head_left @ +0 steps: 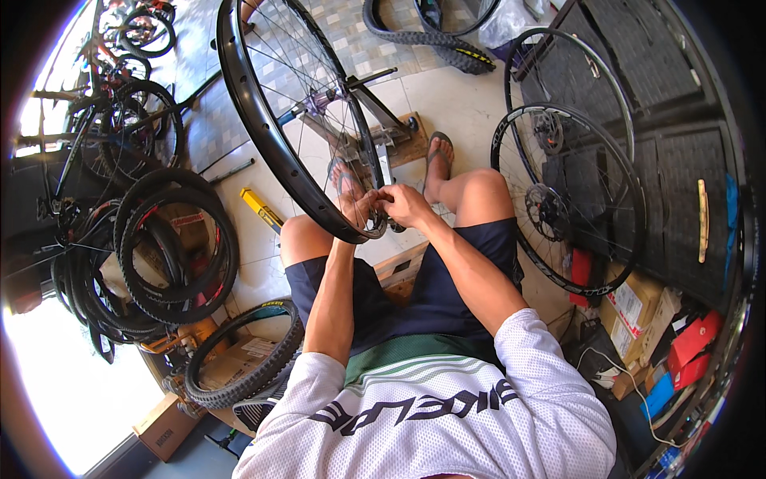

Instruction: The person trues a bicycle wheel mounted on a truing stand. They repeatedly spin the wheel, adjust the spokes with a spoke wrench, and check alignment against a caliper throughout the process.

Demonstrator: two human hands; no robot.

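A bicycle wheel with a wide black rim (257, 132) and thin spokes stands upright in front of me. Its hub (317, 104) sits in a metal truing stand (373, 120) on a wooden base (405, 149). At the near part of the rim, my left hand (359, 210) reaches in among the spokes with its fingers closed. Close against it, my right hand (407, 205) pinches at the rim's right side. Whatever small thing the fingertips of either hand hold is too small to make out.
Two more wheels (568, 275) with disc rotors lean against dark drawers (670, 144) at right. Several tyres (128, 291) hang at left, near parked bicycles (132, 120). A yellow box (261, 209) lies on the floor by my left knee. Another tyre (206, 389) rests at lower left.
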